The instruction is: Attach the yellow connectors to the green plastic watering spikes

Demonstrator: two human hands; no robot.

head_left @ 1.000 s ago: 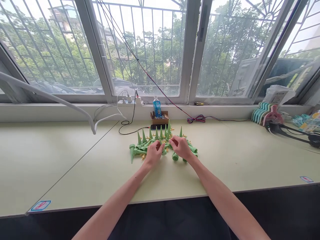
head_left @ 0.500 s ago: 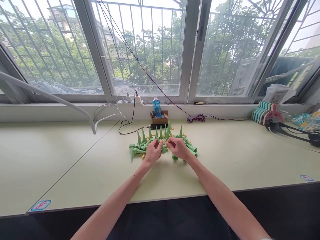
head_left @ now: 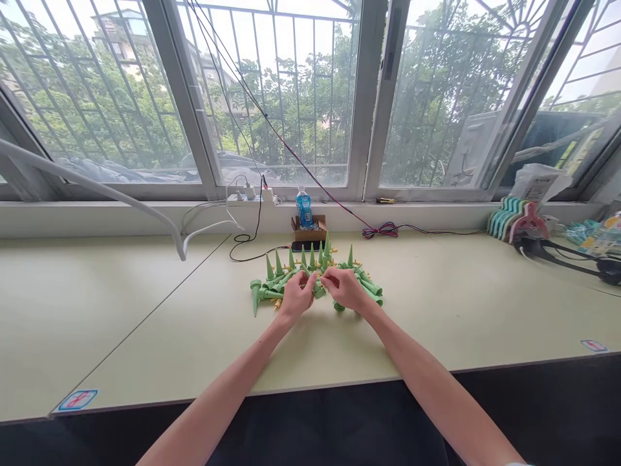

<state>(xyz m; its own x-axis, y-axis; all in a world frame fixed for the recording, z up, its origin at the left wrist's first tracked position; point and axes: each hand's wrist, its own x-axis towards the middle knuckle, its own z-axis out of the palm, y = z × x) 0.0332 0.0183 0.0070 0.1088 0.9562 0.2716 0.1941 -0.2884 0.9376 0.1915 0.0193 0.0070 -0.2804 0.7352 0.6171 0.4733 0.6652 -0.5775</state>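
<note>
My left hand (head_left: 297, 296) is closed around a green plastic watering spike (head_left: 319, 290), whose wide capped end shows past the fingers. Close beside it, the fingers of my right hand (head_left: 346, 289) are pinched together at a small yellow piece by the spike; most of that piece is hidden. Behind both hands, several green spikes (head_left: 270, 267) stand point up in a row, some with yellow valves at the side. More spikes (head_left: 371, 287) lie in a pile to the right, and another spike (head_left: 255, 298) stands point down at the left.
A phone (head_left: 306, 246) with a black cable lies behind the spikes, before a small cardboard box (head_left: 310, 234) and a blue bottle (head_left: 304, 208). A power strip (head_left: 252, 196) sits on the sill. Hangers (head_left: 514, 220) and a black headset-like frame (head_left: 557, 249) are far right. A white arm (head_left: 145, 206) crosses the left.
</note>
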